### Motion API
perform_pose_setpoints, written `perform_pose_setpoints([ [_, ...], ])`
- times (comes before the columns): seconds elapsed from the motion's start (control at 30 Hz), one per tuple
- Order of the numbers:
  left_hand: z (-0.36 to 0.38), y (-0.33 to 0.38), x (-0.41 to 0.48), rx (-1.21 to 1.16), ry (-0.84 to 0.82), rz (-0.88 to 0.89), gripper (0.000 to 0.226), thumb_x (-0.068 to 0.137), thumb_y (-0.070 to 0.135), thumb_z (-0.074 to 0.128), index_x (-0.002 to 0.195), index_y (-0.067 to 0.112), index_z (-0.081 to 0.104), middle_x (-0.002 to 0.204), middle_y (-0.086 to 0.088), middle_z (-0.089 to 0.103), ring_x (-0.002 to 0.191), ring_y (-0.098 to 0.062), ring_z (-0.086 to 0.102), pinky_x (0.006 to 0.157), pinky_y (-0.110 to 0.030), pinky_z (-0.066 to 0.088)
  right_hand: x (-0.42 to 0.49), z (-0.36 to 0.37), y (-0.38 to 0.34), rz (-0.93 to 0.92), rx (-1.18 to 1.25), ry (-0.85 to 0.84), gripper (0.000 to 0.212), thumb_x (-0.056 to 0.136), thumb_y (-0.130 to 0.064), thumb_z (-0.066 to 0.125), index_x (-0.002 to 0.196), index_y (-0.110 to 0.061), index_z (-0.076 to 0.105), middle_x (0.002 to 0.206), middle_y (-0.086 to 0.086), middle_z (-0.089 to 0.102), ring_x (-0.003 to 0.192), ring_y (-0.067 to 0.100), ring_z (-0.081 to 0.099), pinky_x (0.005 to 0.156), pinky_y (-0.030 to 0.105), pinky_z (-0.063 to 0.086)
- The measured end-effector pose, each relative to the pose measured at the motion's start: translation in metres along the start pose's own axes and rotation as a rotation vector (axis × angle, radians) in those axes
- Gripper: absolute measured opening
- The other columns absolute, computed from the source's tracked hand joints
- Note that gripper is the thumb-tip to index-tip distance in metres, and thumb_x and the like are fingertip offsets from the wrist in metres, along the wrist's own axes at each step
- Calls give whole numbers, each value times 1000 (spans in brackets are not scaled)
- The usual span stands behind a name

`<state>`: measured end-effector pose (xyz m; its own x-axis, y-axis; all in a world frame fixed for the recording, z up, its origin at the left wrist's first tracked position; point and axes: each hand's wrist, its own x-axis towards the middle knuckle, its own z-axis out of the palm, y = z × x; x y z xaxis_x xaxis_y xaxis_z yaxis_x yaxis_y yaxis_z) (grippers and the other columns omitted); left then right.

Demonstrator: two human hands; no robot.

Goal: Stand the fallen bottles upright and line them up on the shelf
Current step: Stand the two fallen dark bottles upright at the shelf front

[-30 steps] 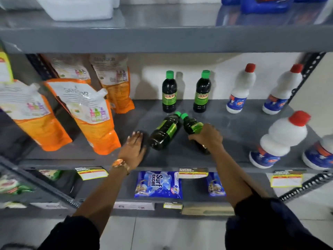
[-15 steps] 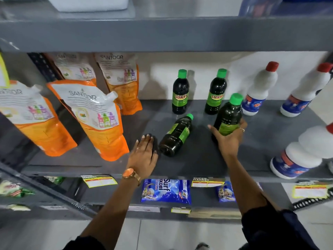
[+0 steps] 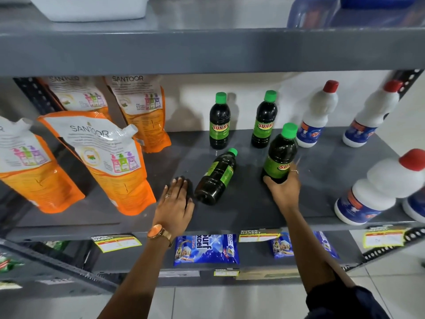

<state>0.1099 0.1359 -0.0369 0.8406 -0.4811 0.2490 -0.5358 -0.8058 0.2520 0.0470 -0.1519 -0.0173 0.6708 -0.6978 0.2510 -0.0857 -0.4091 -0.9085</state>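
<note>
Since the earlier frame, one dark bottle (image 3: 279, 155) is standing upright at center right of the frame instead of lying on the shelf (image 3: 241, 210). The right hand (image 3: 284, 188) is gripping this bottle around its base, fingers wrapped on the lower label. A second dark bottle (image 3: 217, 177) is lying on its side at center, green cap pointing toward the back. The left hand (image 3: 176, 203) is resting flat on the shelf, fingers spread wide, just beside that bottle's base. Two upright dark bottles (image 3: 219, 122) are standing at the rear. Orange pouches (image 3: 110, 162) are leaning at left; white bottles (image 3: 381, 187) are standing at right.
</note>
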Motion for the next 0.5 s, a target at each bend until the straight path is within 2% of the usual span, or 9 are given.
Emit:
perform_pose_setpoints([
  [0.07,-1,0,0,4,0,1,66,86,39,19,138,2,32,146,-18,35,138,-27,24,114,-40,11,-1,-2,-1,34,23,32,75,65,-22,85,130,-14,48,123,7,59,105,14,54,90,26,42],
  [0.17,-1,1,0,8,-12,0,67,86,40,17,139,1,30,147,-18,33,138,-26,22,114,-39,10,1,2,-5,68,-42,88,89,50,-45,90,122,-12,47,121,10,51,113,23,49,99,39,44],
  [0.23,-1,1,0,13,-16,-3,67,86,40,16,139,2,29,147,-18,33,139,-26,22,114,-39,9,2,3,-7,68,-100,74,99,46,-51,90,123,-10,43,124,11,44,119,26,42,105,40,38],
  [0.3,-2,1,0,17,-24,-11,67,86,40,16,139,2,30,147,-18,34,138,-27,22,114,-38,9,0,1,-6,63,-92,40,99,48,-48,90,127,-12,42,126,7,42,117,19,40,104,33,35],
  [0.37,-2,1,-1,22,-34,-13,68,86,41,16,139,1,30,146,-18,34,138,-27,23,114,-39,9,-4,-4,-4,56,-53,20,90,54,-37,91,128,-14,44,124,4,47,113,15,45,97,27,37],
  [0.5,-3,1,0,14,-38,-14,69,85,41,16,138,1,32,146,-19,34,138,-28,24,113,-40,10,-11,-12,-4,75,-51,30,69,60,-23,89,120,-10,56,116,11,65,106,26,60,85,27,43],
])
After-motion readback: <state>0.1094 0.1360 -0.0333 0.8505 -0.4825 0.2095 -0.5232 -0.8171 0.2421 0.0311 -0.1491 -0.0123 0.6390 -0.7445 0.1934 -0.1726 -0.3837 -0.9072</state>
